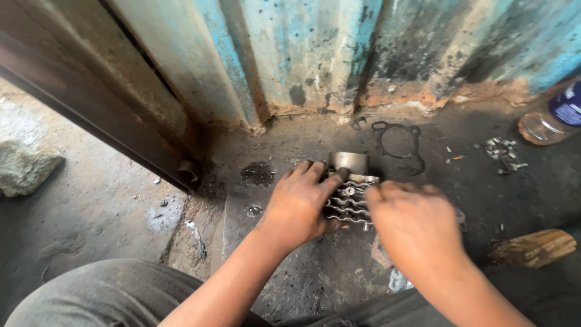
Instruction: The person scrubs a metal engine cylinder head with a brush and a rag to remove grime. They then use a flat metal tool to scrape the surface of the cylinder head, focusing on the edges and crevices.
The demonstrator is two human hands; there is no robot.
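Holding one finned grey metal engine cylinder (350,197) on the floor, your left hand (299,206) clamps its side; your right hand (414,221) covers its other side, grip unclear.

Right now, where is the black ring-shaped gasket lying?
In the head view the gasket lies flat on the grimy floor, upper centre-right, just beyond the finned engine cylinder, near the rusted corrugated wall.

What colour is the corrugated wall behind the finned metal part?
Faded blue wall with rust and black stains, in the head view.
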